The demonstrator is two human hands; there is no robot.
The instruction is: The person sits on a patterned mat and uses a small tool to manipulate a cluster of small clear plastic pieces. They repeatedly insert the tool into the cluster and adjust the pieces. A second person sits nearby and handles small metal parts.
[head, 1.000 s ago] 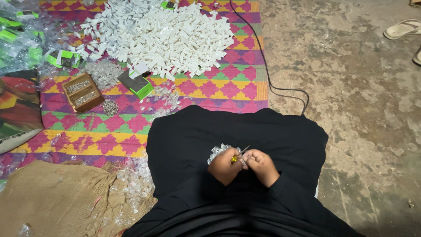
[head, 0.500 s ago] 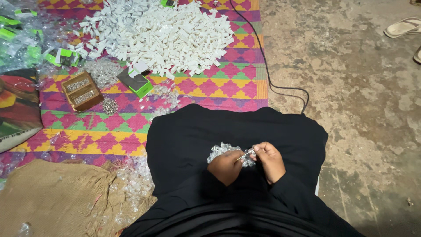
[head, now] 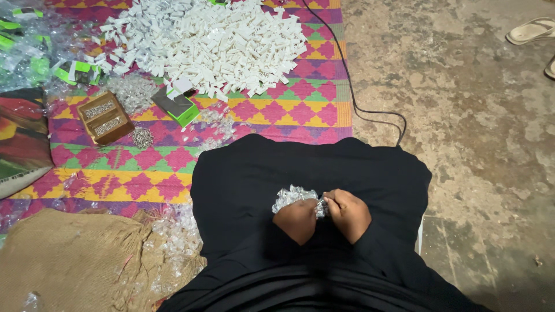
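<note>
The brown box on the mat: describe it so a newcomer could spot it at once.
Start at the big heap of white pieces on the patterned mat. Below its left edge lies the brown box, open, with two rows of small silvery parts. The green-edged box beside it is darker.

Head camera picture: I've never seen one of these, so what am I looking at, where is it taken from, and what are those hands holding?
There is no machine here. A camera worn on a person's head looks straight down at their lap, covered in black cloth. The left hand and right hand meet over a crumpled bit of clear shiny plastic wrap, which both pinch; anything smaller between the fingers is too small to tell. Ahead lies a bright pink, yellow and green woven mat carrying a large heap of small white rectangular pieces, a brown open box and a green-edged dark box. Brown sacking lies at lower left, bare concrete floor on the right.
</note>
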